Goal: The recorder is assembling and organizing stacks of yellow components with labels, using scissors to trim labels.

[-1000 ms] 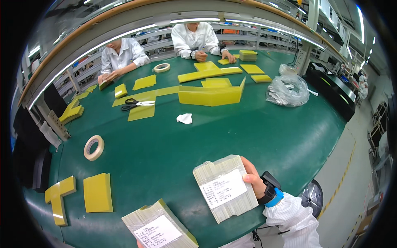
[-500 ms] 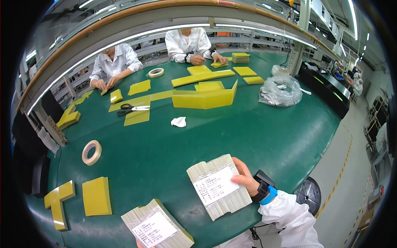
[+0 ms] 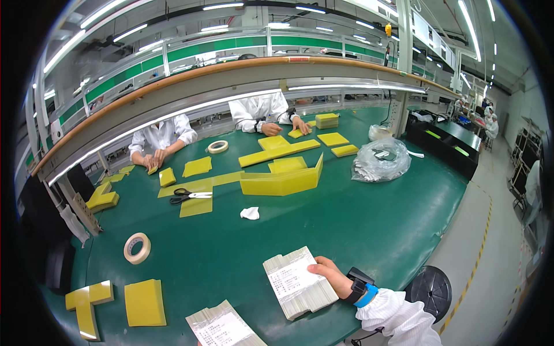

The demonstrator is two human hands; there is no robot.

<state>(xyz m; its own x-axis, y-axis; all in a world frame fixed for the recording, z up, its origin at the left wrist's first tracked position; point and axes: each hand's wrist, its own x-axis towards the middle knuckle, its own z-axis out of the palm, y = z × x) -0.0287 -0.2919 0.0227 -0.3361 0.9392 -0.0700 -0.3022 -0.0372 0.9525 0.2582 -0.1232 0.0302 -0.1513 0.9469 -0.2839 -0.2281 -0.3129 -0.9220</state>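
My right hand (image 3: 336, 277) is closed around a thick bundle of thin pale sheets (image 3: 300, 288), thumb on its top and fingers along its far right side. A white printed label covers the bundle's upper face. At the lower edge lies a similar labelled bundle (image 3: 222, 327), tilted and partly cut off by the picture's edge. Only a sliver of my left hand (image 3: 199, 343) shows at that bundle's lower left corner; the rest is out of view. On my right wrist are a black device and a blue band.
Yellow sheet stacks (image 3: 144, 303) and a tape roll (image 3: 137, 248) lie on the green table (image 3: 323, 222) at left. Farther off are scissors (image 3: 190, 195), a crumpled white piece (image 3: 250, 213), a folded yellow sheet (image 3: 280, 183) and a plastic bag (image 3: 381, 161). Two people work across the table.
The view has tipped up, so the table sits lower in the picture. The right bundle has shifted slightly left with my right hand. Both bundles stay apart.
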